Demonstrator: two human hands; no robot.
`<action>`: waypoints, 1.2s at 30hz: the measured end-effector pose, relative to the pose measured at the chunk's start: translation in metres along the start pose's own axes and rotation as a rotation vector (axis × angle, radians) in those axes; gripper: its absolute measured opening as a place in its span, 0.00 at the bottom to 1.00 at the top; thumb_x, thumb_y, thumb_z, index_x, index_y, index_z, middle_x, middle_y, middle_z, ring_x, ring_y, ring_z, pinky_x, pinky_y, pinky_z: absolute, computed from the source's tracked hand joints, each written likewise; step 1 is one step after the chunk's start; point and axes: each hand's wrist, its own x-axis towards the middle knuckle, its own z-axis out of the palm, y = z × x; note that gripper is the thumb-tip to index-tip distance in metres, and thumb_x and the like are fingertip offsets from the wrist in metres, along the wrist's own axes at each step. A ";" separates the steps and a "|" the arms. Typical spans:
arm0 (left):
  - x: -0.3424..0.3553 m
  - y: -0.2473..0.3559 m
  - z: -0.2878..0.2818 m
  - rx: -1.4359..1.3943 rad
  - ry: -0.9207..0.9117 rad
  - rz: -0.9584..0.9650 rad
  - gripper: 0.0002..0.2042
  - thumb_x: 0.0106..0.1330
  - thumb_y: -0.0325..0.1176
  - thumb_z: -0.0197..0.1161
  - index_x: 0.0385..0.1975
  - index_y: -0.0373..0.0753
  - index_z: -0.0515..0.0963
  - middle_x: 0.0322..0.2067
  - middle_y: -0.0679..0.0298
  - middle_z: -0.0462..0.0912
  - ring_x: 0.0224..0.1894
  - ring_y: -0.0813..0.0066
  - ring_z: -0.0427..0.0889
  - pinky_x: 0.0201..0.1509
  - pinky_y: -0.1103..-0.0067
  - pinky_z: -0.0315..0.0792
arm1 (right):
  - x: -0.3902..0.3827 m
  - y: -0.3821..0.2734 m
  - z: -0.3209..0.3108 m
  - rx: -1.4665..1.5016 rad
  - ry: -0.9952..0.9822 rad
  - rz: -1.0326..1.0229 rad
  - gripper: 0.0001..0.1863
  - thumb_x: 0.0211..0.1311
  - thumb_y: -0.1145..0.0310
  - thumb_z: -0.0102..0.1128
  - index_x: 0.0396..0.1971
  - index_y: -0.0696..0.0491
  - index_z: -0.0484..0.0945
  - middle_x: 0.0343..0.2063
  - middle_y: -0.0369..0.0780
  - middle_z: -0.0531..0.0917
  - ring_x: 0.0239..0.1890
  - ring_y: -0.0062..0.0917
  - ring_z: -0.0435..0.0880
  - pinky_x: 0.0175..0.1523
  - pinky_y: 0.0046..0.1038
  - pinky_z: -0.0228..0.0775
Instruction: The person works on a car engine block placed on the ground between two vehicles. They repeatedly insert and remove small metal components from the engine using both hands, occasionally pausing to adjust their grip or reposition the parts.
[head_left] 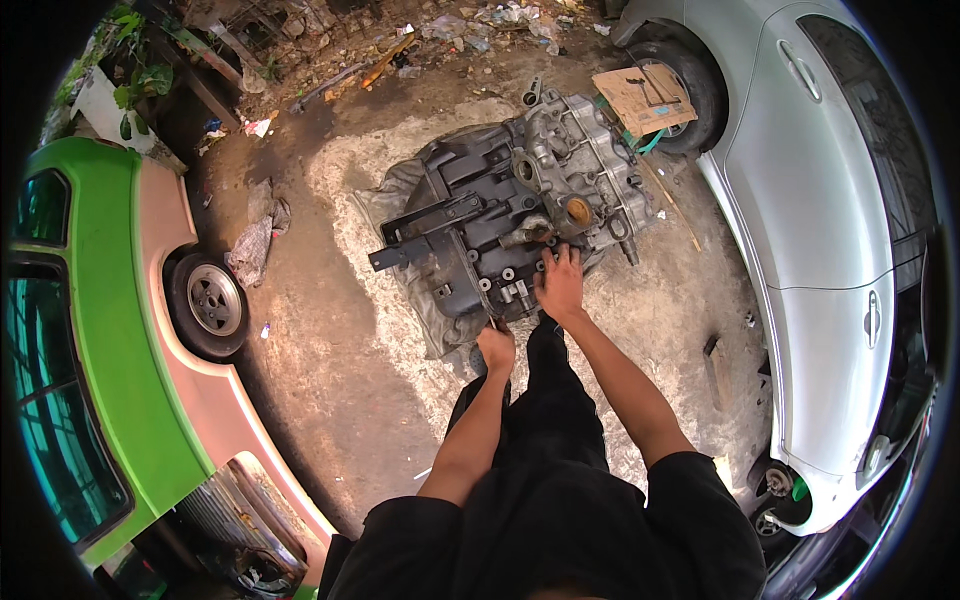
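A large engine point(470, 215) lies on a grey cloth point(432, 325) on the ground in front of me, its dark block at the left and its metal head point(590, 150) at the right. My left hand point(495, 348) is closed at the block's near edge. A thin bit of something shows above its fingers, too small to name. Farther right, my right hand point(560, 284) rests on the near side of the block, its fingers bent and slightly apart, below a round rusty opening point(577, 212). Its fingertips are partly hidden among the engine's parts.
A green and pink vehicle point(150, 330) stands on the left, a silver car point(820, 230) on the right. Cardboard point(645, 98) with a bent metal tool on it leans by the silver car's wheel. A crumpled plastic bag point(250, 250) and scattered litter point(480, 35) lie about.
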 end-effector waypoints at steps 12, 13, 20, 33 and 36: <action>0.000 -0.007 -0.019 -0.373 0.070 0.379 0.11 0.77 0.33 0.56 0.47 0.33 0.67 0.24 0.48 0.79 0.21 0.49 0.77 0.26 0.61 0.70 | -0.001 0.007 -0.009 0.004 0.026 -0.074 0.27 0.57 0.67 0.66 0.58 0.56 0.75 0.58 0.52 0.70 0.62 0.51 0.68 0.67 0.46 0.65; -0.001 -0.004 -0.020 -0.413 0.085 0.403 0.11 0.78 0.33 0.56 0.49 0.33 0.65 0.24 0.50 0.79 0.20 0.54 0.76 0.25 0.63 0.69 | -0.001 0.007 -0.010 0.027 0.022 -0.074 0.27 0.56 0.67 0.67 0.58 0.56 0.75 0.58 0.52 0.70 0.62 0.51 0.68 0.67 0.45 0.65; -0.004 0.004 -0.032 -0.619 0.008 0.142 0.16 0.77 0.35 0.59 0.55 0.34 0.66 0.33 0.56 0.83 0.26 0.69 0.80 0.30 0.72 0.72 | 0.001 0.003 -0.011 0.075 0.003 -0.022 0.26 0.56 0.68 0.67 0.57 0.55 0.77 0.59 0.52 0.70 0.64 0.51 0.67 0.67 0.45 0.65; 0.007 0.008 -0.051 -1.213 -0.329 -0.413 0.20 0.70 0.25 0.61 0.58 0.52 0.68 0.38 0.66 0.78 0.24 0.81 0.73 0.24 0.80 0.69 | -0.003 0.005 -0.012 0.061 -0.047 -0.006 0.27 0.59 0.66 0.66 0.60 0.53 0.75 0.62 0.53 0.69 0.66 0.53 0.65 0.70 0.47 0.63; 0.007 0.018 -0.049 -1.163 -0.185 -0.429 0.23 0.67 0.21 0.57 0.59 0.54 0.68 0.42 0.67 0.79 0.31 0.81 0.75 0.28 0.82 0.68 | 0.000 0.007 -0.012 0.092 -0.077 0.001 0.27 0.60 0.65 0.66 0.61 0.53 0.74 0.63 0.53 0.68 0.67 0.53 0.64 0.71 0.47 0.62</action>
